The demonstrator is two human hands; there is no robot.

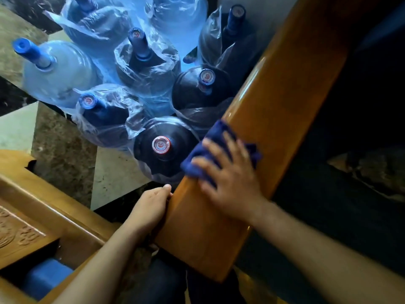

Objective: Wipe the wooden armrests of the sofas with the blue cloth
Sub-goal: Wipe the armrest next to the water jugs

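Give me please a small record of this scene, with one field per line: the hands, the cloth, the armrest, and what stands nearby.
right hand: flat on the blue cloth, pressing it onto the armrest
left hand: bare, gripping the armrest's left edge
armrest: glossy wood, running diagonally
nearby: water jugs on the floor, several wrapped in plastic
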